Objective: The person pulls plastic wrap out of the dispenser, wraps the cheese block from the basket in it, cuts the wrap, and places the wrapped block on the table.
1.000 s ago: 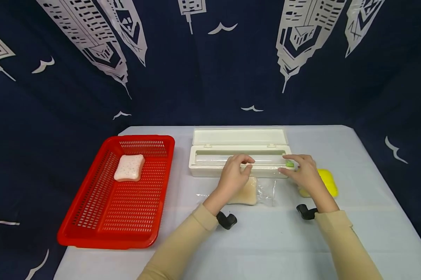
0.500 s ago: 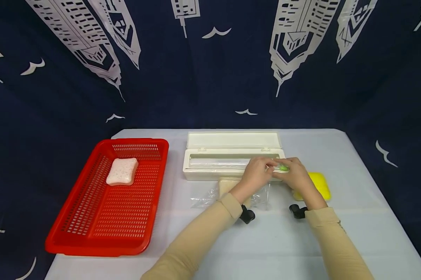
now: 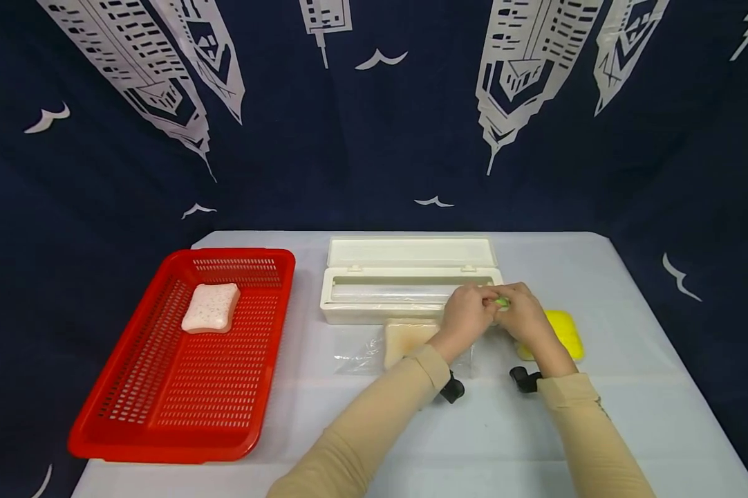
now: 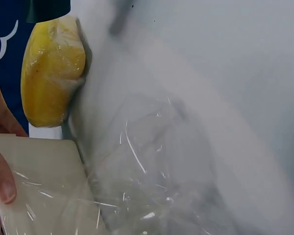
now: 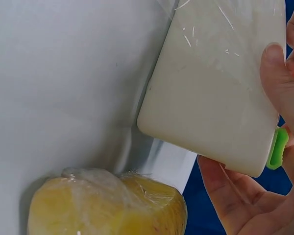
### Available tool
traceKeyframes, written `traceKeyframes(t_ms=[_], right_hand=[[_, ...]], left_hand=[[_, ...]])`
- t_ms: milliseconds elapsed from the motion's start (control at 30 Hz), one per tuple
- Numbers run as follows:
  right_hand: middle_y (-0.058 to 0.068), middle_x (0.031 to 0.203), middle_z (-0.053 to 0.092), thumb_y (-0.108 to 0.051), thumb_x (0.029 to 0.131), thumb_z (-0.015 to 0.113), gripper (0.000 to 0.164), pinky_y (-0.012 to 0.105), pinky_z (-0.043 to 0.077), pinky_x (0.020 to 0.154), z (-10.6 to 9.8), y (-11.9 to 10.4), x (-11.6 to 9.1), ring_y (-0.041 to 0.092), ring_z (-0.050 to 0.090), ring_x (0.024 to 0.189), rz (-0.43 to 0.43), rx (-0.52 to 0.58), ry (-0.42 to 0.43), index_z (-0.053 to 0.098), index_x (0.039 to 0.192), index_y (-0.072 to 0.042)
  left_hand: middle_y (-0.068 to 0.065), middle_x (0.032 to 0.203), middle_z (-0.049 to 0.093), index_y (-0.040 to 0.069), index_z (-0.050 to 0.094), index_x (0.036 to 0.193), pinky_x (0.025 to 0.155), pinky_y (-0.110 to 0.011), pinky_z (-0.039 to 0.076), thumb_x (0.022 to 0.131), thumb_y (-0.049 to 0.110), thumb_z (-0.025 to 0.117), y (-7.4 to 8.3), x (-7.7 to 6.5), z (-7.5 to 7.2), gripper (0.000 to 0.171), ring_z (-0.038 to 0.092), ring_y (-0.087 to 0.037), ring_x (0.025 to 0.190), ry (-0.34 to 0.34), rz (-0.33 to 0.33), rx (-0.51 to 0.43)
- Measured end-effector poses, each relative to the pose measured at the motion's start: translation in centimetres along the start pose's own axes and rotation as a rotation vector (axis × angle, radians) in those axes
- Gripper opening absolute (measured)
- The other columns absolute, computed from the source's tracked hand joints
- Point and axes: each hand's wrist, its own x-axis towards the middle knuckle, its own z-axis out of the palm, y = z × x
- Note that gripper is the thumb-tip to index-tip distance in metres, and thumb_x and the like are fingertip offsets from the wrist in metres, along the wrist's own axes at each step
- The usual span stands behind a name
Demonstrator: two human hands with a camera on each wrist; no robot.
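So, both hands are at the right-hand end of a long white plastic box [image 3: 343, 313], center of the frame, with its white hinged lid [image 3: 411, 252] standing open along the top edge. The right hand [image 3: 525, 317] has its fingers fairly narrow around that end: in the right wrist view the thumb presses the front face and other fingers sit at the end, right by a small bright green plastic piece [image 5: 278, 149]. The left hand [image 3: 467, 318] is bunched up close beside it, fingertips near the green bit, but honestly I can't tell if they're pinching anything

Clear, shiny plastic film [image 3: 358, 356] runs over the box front and onto the white-covered table [image 3: 505, 443]. Just below the box is a cream, squarish slab like sliced bread [image 3: 405, 339], film around it, can't tell if over or under. Right of the hands sits a yellow, rounded, film-wrapped lump [image 3: 563, 333]. Over on the left of the frame, a red perforated plastic basket [image 3: 243, 453] holds a pale, speckled, squarish slab [image 3: 211, 308] in its upper part
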Motion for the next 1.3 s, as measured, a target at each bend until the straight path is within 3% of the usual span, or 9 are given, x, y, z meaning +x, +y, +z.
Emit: traceKeyframes(t_ms=[300, 467, 567, 700, 800, 1033, 1267, 1300], right_hand=[[0.03, 0.123, 0.053, -0.015, 0.088, 0.071, 0.048, 0.06, 0.044, 0.098, 0.1, 0.0, -0.3, 0.047, 0.052, 0.113, -0.009, -0.029, 0.01, 0.059, 0.129, 0.006], [0.029, 0.124, 0.052, -0.016, 0.086, 0.072, 0.052, 0.061, 0.043, 0.097, -0.1, -0.1, -0.3, 0.048, 0.052, 0.112, 0.022, -0.047, -0.004, 0.057, 0.131, 0.004], [0.029, 0.124, 0.051, -0.016, 0.086, 0.072, 0.051, 0.062, 0.043, 0.097, -0.1, -0.3, -0.3, 0.048, 0.052, 0.112, 0.036, -0.049, -0.011, 0.057, 0.132, 0.004], [0.03, 0.125, 0.05, -0.017, 0.088, 0.071, 0.05, 0.062, 0.044, 0.097, -0.1, -0.5, -0.4, 0.047, 0.053, 0.112, 0.062, -0.056, -0.031, 0.057, 0.132, 0.003], [0.029, 0.123, 0.051, -0.02, 0.089, 0.071, 0.052, 0.062, 0.045, 0.095, 0.1, -0.8, -0.3, 0.046, 0.054, 0.108, 0.078, -0.054, -0.043, 0.056, 0.133, 0.002], [0.026, 0.115, 0.054, -0.027, 0.086, 0.076, 0.057, 0.059, 0.045, 0.094, 0.1, -1.2, -0.2, 0.042, 0.055, 0.102, 0.06, -0.048, -0.036, 0.058, 0.133, -0.001], [0.03, 0.12, 0.053, -0.027, 0.083, 0.078, 0.065, 0.059, 0.045, 0.096, -0.1, -1.1, -0.3, 0.043, 0.055, 0.106, 0.046, -0.048, -0.046, 0.054, 0.137, -0.001], [0.029, 0.119, 0.054, -0.04, 0.082, 0.077, 0.071, 0.058, 0.046, 0.095, 0.2, -0.3, -0.1, 0.042, 0.055, 0.106, 0.041, -0.052, -0.04, 0.054, 0.138, -0.003]], left_hand=[[0.012, 0.085, 0.07, 0.024, 0.079, 0.095, 0.054, -0.007, 0.033, 0.087, 0.035, 0.075, 0.2, 0.4, 0.3, 0.014, 0.051, 0.003, 0.07, 0.041, -0.053, 0.057], [0.013, 0.089, 0.071, 0.025, 0.078, 0.093, 0.056, -0.008, 0.038, 0.087, 0.031, 0.075, -0.1, 0.5, 0.0, 0.009, 0.06, 0.001, 0.078, 0.046, 0.024, 0.159], [0.014, 0.091, 0.071, 0.025, 0.078, 0.092, 0.059, -0.01, 0.043, 0.088, 0.03, 0.073, -0.3, 0.5, -0.2, 0.008, 0.064, -0.001, 0.081, 0.054, 0.092, 0.273], [0.018, 0.095, 0.069, 0.028, 0.077, 0.094, 0.067, -0.01, 0.047, 0.089, 0.032, 0.07, -0.4, 0.5, -0.6, 0.009, 0.063, 0.001, 0.086, 0.048, 0.156, 0.428], [0.018, 0.095, 0.067, 0.03, 0.076, 0.097, 0.068, -0.012, 0.047, 0.09, 0.034, 0.068, -0.6, 0.6, -1.0, 0.011, 0.061, 0.0, 0.087, 0.021, 0.168, 0.493], [0.017, 0.104, 0.066, 0.031, 0.076, 0.101, 0.067, -0.016, 0.05, 0.092, 0.032, 0.065, -1.2, 0.7, -2.0, 0.014, 0.063, -0.003, 0.091, -0.069, 0.124, 0.487], [0.013, 0.102, 0.069, 0.026, 0.076, 0.099, 0.066, -0.019, 0.051, 0.092, 0.034, 0.068, -3.5, 0.1, -4.1, 0.013, 0.064, -0.006, 0.09, -0.103, 0.112, 0.405], [0.012, 0.104, 0.069, 0.025, 0.076, 0.099, 0.068, -0.02, 0.052, 0.092, 0.034, 0.068, -3.8, 0.0, -4.5, 0.014, 0.065, -0.007, 0.092, -0.109, 0.105, 0.391]])
